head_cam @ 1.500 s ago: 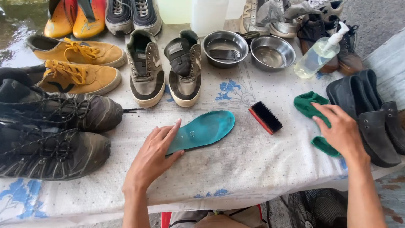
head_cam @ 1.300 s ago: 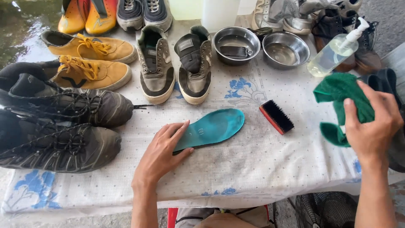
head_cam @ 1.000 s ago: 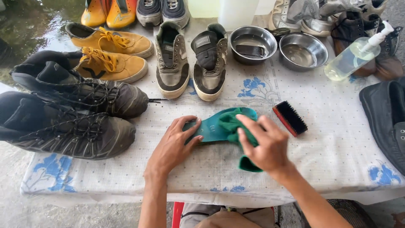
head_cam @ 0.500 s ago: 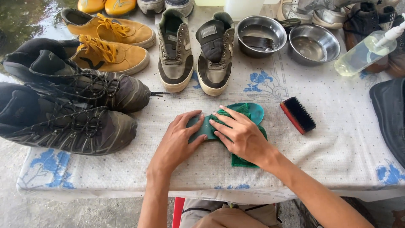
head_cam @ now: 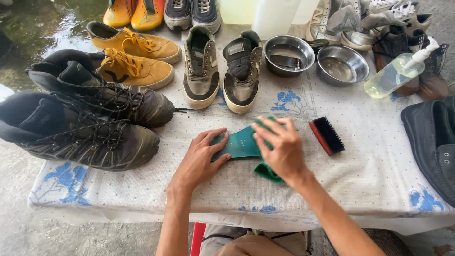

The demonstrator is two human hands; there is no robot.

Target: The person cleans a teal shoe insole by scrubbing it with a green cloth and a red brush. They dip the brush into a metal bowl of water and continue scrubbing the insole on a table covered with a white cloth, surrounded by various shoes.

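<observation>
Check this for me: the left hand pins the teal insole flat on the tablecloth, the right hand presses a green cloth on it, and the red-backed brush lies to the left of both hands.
One detail is wrong. The head view shows the red-backed brush lying to the right of both hands, not the left. The rest holds: the left hand pins the teal insole flat on the tablecloth, and the right hand presses a green cloth on it.
</observation>
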